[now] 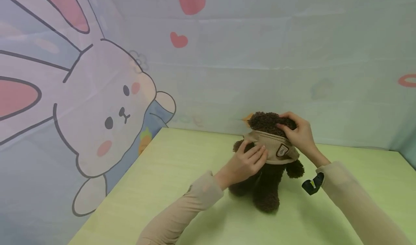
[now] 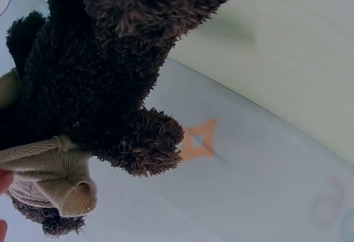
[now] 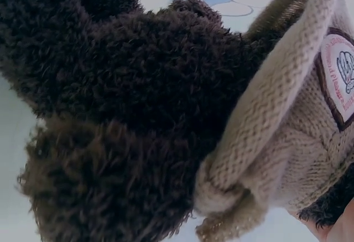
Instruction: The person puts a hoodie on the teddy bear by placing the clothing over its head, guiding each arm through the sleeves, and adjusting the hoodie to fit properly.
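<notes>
A dark brown plush toy (image 1: 268, 192) stands upright in the head view, its legs on the green tabletop. Around its upper body is a beige knitted top (image 1: 268, 145) with a dark-edged patch. My left hand (image 1: 242, 165) pinches the front of the top with bent fingers. At the toy's head, my right hand (image 1: 300, 134) grips the fluffy side between thumb and fingers. The left wrist view shows the toy (image 2: 99, 70) and the rolled hem of the top (image 2: 50, 170). Close up in the right wrist view are the plush (image 3: 155, 70) and the patch (image 3: 340, 70).
The green tabletop (image 1: 182, 158) extends around the toy. Behind it hangs a pale cloth backdrop (image 1: 227, 57) with hearts and a large rabbit (image 1: 107, 93) printed on it. A black device (image 1: 313, 184) sits at my right wrist.
</notes>
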A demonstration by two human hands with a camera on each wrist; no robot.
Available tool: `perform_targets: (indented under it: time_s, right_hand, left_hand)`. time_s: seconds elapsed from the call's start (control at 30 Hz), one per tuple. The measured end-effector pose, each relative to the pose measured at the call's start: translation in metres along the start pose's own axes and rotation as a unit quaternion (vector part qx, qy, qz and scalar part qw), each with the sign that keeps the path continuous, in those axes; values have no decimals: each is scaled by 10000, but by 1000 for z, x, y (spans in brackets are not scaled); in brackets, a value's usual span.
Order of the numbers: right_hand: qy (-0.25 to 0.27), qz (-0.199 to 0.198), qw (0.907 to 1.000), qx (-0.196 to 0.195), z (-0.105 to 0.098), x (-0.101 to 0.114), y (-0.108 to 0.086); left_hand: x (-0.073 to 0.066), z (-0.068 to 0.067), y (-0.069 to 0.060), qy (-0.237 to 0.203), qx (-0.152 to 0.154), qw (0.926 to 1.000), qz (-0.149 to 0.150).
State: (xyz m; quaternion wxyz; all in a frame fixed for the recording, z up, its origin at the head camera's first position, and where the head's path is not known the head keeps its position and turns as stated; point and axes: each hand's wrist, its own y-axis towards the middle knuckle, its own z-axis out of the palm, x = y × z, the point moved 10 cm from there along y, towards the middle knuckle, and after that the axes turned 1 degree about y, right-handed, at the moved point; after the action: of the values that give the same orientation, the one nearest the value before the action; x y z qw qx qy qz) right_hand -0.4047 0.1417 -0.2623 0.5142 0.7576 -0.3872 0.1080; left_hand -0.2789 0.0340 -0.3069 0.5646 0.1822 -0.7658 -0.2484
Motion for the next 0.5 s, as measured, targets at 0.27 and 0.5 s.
perform_targets:
  time_s: [0.27,0.5]
  right_hand:
    - [-13,209,9998,3,-2,-1,2]
    - [-33,472,9989,-19,-8,-10,7]
  left_hand:
    - [-14,6,-4,-46,1070,9923,625]
    - [-24,12,-5,40,1561,9829,977]
